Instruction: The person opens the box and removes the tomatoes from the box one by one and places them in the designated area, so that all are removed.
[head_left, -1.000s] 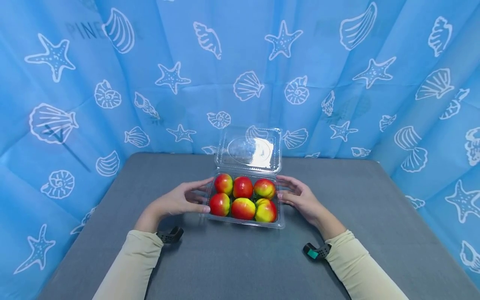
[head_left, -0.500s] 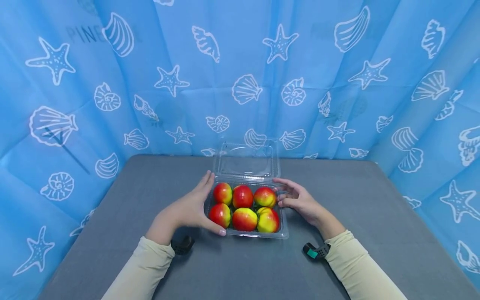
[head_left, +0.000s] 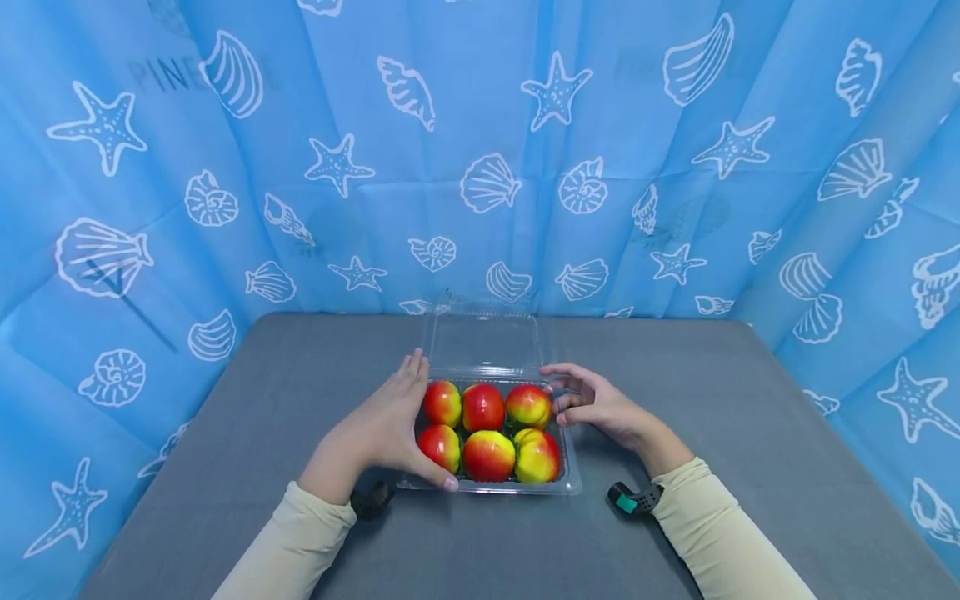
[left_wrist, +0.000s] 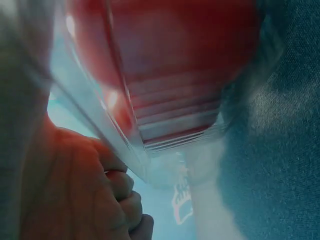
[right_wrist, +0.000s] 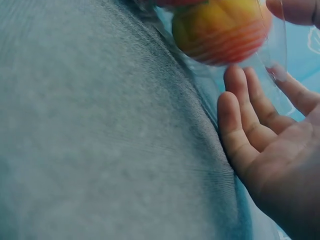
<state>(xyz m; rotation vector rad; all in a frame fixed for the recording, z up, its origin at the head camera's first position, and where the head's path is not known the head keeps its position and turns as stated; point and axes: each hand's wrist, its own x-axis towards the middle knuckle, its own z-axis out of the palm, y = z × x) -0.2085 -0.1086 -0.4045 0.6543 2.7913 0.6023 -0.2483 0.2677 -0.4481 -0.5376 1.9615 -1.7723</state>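
A clear plastic clamshell container (head_left: 525, 486) holds two rows of red-and-yellow, peach-like fruits (head_left: 489, 456). Its hinged lid (head_left: 483, 342) stands raised at the back. My left hand (head_left: 375, 425) spans the container's left side, thumb at the front edge and fingers at the back left corner. In the left wrist view those fingers (left_wrist: 117, 187) lie against the clear wall, with a red fruit showing through. At the right side, my right hand (head_left: 600, 406) touches the rim with thumb and fingertips. In the right wrist view its lower fingers (right_wrist: 247, 107) are spread loosely beside the wall.
Grey cloth covers the table (head_left: 487, 554), whose back edge runs close to a blue curtain (head_left: 480, 108) with white shell and starfish prints. Black bands (head_left: 633, 498) sit on both wrists, below light sleeves (head_left: 720, 525).
The container, fruits and lid have come nearer to me. My left hand has moved right and nearer, its thumb and fingers spread wider. My right hand has shifted slightly nearer. The camera view tilts a little.
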